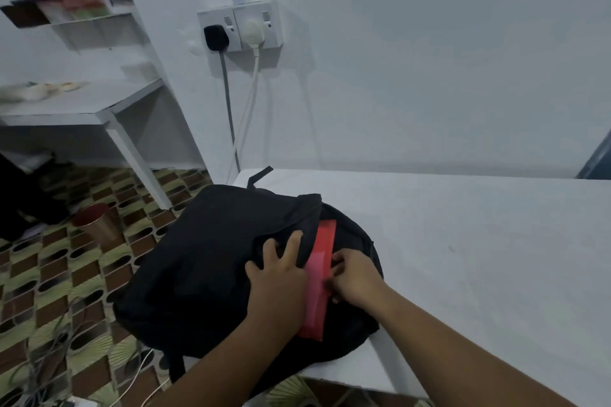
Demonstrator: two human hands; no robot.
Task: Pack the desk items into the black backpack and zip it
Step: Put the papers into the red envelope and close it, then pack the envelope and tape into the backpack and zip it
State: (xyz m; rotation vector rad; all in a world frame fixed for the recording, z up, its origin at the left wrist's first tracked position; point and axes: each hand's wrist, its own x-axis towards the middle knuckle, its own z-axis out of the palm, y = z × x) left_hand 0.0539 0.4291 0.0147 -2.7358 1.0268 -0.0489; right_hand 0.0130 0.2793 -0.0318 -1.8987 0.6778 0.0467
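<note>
Backpack (211, 261) (unzipped, black) holds a red folder (319, 277).

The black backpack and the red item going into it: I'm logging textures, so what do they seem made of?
Black backpack: looks like soft woven fabric, matte; it sags and creases under the left hand. Red item: flat, smooth, slightly glossy, perhaps plastic or coated card; edges straight. The right hand touches it.

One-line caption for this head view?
Left hand spreads the black fabric backpack on the white desk while right hand handles a flat red folder.
</note>
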